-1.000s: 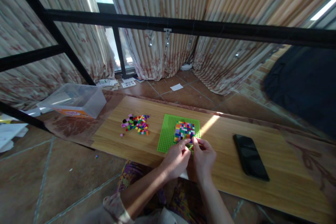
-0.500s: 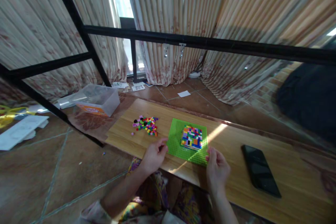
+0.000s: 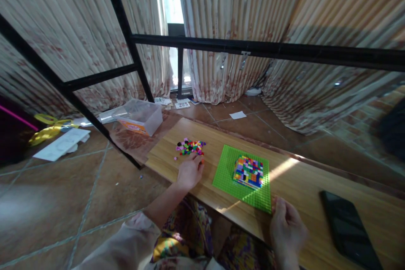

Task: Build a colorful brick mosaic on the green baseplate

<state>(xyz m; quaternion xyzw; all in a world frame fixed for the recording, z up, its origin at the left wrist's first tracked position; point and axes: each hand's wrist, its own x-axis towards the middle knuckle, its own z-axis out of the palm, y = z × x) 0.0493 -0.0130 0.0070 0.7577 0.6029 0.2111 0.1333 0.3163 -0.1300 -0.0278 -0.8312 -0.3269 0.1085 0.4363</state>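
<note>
My left hand (image 3: 190, 171) reaches to the near right edge of a pile of small coloured toy bricks (image 3: 191, 147), fingers bent and slightly apart beside an orange brick (image 3: 201, 161). I see no brick held in it. A green studded baseplate (image 3: 223, 173) lies on the wooden table, bearing a low square block of multicoloured bricks (image 3: 249, 171). Just off the baseplate's near right corner is my right hand (image 3: 288, 228), its fingers curled together with the thumb. Whatever those fingertips may hold is hidden.
A black phone (image 3: 349, 228) lies on the wooden table (image 3: 167, 143) at the right. Beyond the left end sits a translucent plastic box (image 3: 152, 118) with an orange label. A black metal frame (image 3: 202, 44) crosses in front of curtains. Papers (image 3: 238, 115) lie on the tiled floor.
My left hand has left the baseplate's left edge and moved left to the brick pile. My right hand remains near the baseplate's right corner. The whole view has swung left.
</note>
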